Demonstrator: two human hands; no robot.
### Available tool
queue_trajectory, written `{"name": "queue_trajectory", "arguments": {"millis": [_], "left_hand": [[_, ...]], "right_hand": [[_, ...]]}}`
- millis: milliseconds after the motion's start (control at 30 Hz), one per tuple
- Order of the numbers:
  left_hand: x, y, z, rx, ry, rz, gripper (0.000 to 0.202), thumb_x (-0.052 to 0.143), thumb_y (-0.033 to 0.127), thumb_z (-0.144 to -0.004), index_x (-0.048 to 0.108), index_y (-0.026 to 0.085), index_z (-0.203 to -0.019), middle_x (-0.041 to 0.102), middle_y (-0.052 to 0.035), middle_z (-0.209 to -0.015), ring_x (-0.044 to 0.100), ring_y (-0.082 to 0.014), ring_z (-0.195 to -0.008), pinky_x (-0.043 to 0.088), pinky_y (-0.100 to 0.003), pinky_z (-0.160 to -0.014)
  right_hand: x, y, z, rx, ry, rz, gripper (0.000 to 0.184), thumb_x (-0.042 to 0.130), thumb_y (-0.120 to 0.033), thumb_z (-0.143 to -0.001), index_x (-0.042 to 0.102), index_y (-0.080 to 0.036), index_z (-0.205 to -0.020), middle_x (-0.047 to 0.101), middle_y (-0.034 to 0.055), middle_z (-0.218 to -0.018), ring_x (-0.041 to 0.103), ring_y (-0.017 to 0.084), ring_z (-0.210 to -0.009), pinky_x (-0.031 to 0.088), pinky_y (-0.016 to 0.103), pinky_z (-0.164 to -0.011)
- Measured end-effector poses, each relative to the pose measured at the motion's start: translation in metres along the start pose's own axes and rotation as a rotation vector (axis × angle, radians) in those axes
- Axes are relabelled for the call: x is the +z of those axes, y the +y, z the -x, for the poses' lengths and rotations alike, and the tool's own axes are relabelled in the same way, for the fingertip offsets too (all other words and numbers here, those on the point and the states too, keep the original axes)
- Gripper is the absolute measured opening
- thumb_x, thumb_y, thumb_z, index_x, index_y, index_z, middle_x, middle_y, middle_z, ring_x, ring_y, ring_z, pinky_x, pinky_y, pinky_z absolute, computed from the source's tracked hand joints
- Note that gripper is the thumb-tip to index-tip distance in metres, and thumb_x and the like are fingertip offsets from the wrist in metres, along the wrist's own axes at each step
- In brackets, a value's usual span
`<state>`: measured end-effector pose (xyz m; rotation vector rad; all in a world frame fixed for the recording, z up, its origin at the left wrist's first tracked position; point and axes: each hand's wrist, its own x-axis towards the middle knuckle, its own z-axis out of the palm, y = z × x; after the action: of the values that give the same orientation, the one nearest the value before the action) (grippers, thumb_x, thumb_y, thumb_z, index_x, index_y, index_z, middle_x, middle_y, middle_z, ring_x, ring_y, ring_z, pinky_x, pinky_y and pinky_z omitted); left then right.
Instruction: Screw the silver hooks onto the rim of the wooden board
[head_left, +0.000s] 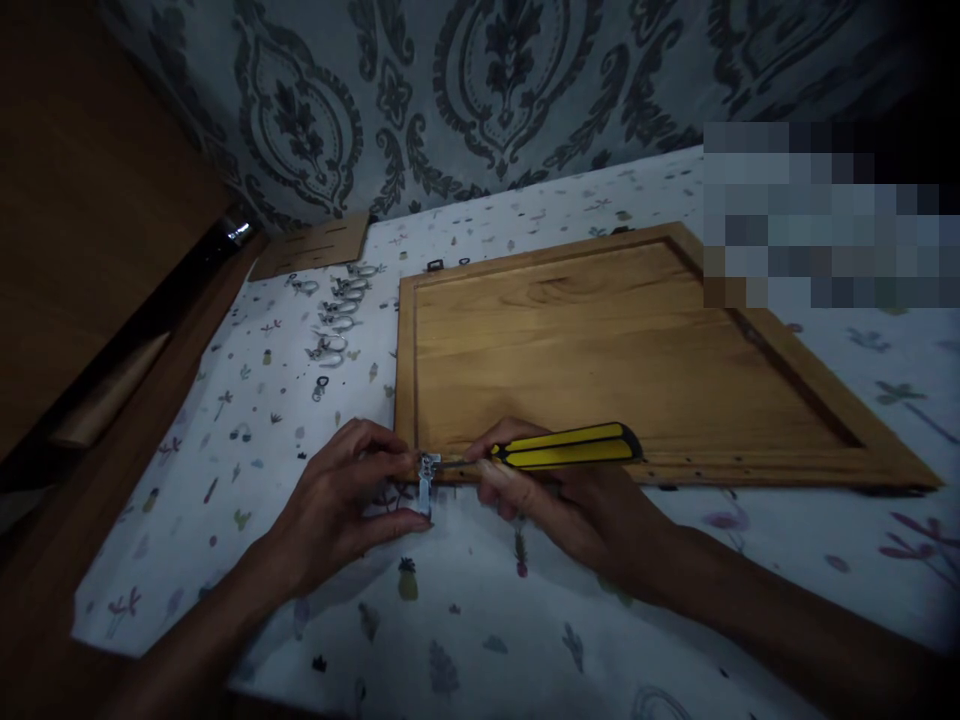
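The metal hinge sits at the near-left corner of the wooden panel; your left hand pinches it (likely for steadiness) while your right hand grips the screwdriver.

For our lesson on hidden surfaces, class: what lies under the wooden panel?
The white patterned covering spreads around the wooden panel and apparently runs beneath it. The panel hides that area, so anything else there cannot be seen.

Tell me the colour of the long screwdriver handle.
The long handle is yellow with black, best seen in head view.
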<state>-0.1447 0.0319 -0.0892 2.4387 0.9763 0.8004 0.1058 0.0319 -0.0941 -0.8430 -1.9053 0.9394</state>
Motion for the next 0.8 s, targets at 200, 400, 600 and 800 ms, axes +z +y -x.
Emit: {"name": "queue_trajectory", "arguments": {"millis": [200, 400, 600, 800], "left_hand": [[-0.0003, -0.0002, 0.0003, 0.014, 0.002, 0.02, 0.038, 0.074, 0.034, -0.088, 0.063, 0.026, -0.123, 0.062, -0.0075, -0.109, 0.063, -0.0203, -0.098, 0.057, -0.033, -0.077], [-0.0002, 0.0021, 0.0028, -0.025, -0.01, -0.012, 0.042, 0.074, 0.039, -0.087, 0.062, 0.026, -0.125, 0.061, -0.0079, -0.11, 0.063, -0.0206, -0.096, 0.057, -0.033, -0.075], [0.0004, 0.0026, 0.0036, -0.046, -0.021, -0.022, 0.039, 0.075, 0.037, -0.087, 0.064, 0.024, -0.122, 0.061, -0.0075, -0.109, 0.065, -0.0189, -0.092, 0.059, -0.031, -0.072], [-0.0019, 0.0034, 0.0023, -0.02, -0.056, -0.06, 0.038, 0.072, 0.035, -0.09, 0.061, 0.022, -0.124, 0.059, -0.0092, -0.111, 0.064, -0.0179, -0.09, 0.058, -0.032, -0.073]], "right_hand": [[0.002, 0.0008, 0.0005, 0.0, 0.003, -0.025, 0.021, 0.045, -0.026, -0.101, 0.06, -0.018, -0.088, 0.063, 0.001, -0.074, 0.06, 0.011, -0.061, 0.047, 0.022, -0.056], [0.001, -0.0012, 0.001, 0.044, -0.023, -0.041, 0.025, 0.043, -0.033, -0.104, 0.061, -0.018, -0.095, 0.061, -0.0006, -0.072, 0.058, 0.009, -0.058, 0.047, 0.02, -0.054], [0.0008, 0.0002, 0.0019, 0.056, -0.025, -0.076, 0.02, 0.046, -0.03, -0.102, 0.06, -0.017, -0.096, 0.061, -0.0006, -0.073, 0.058, 0.009, -0.059, 0.048, 0.02, -0.054], [0.0014, -0.0004, 0.001, 0.044, -0.012, -0.094, 0.019, 0.046, -0.029, -0.102, 0.06, -0.018, -0.095, 0.061, -0.0006, -0.073, 0.058, 0.01, -0.059, 0.048, 0.021, -0.055]]}}
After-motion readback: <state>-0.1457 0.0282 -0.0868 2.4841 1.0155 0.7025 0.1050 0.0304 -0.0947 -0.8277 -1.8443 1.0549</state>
